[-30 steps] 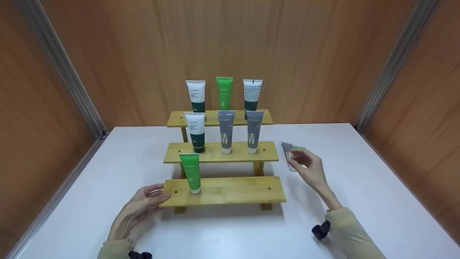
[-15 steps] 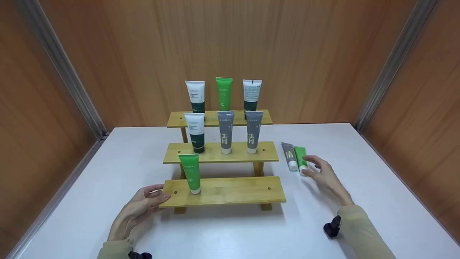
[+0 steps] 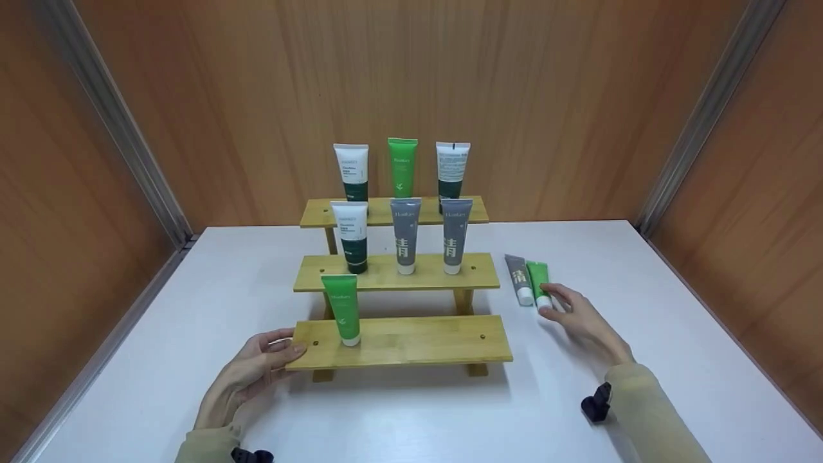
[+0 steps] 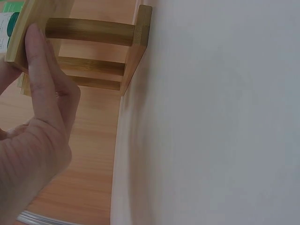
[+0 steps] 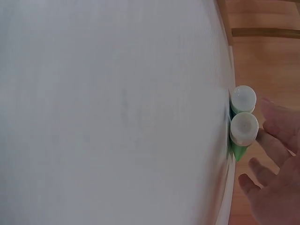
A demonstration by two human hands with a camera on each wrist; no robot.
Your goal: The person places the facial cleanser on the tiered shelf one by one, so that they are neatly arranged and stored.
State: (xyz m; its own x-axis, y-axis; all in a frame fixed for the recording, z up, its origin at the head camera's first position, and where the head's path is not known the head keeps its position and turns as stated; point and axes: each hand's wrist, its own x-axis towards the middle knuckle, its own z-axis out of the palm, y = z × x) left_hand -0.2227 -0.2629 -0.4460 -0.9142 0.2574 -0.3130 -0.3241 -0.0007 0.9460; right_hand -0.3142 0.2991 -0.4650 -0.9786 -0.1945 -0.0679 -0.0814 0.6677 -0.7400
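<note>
In the head view my left hand (image 3: 254, 370) pinches the left end of the lowest step of a three-step bamboo display rack (image 3: 418, 350), thumb on top. The left wrist view shows its fingers (image 4: 42, 79) against the board's underside. On the table to the right, a green squeeze tube (image 3: 539, 280) lies flat beside a grey squeeze tube (image 3: 519, 278), white caps toward me. My right hand (image 3: 582, 318) is at the green tube, fingers spread around its cap end and not closed on it. One fingertip appears to touch its side.
A green tube (image 3: 344, 312) stands on the lowest step's left. The middle step bears a white-and-dark-green tube (image 3: 352, 235) and two grey tubes (image 3: 405, 235). White-and-dark-green tubes flank a green tube (image 3: 403, 167) on top. Wood panels (image 3: 546, 116) enclose the white table (image 3: 398, 418).
My right hand has moved right and toward me, from over the grey tube to the green tube's cap end, uncovering both. The left hand keeps its hold on the rack.
</note>
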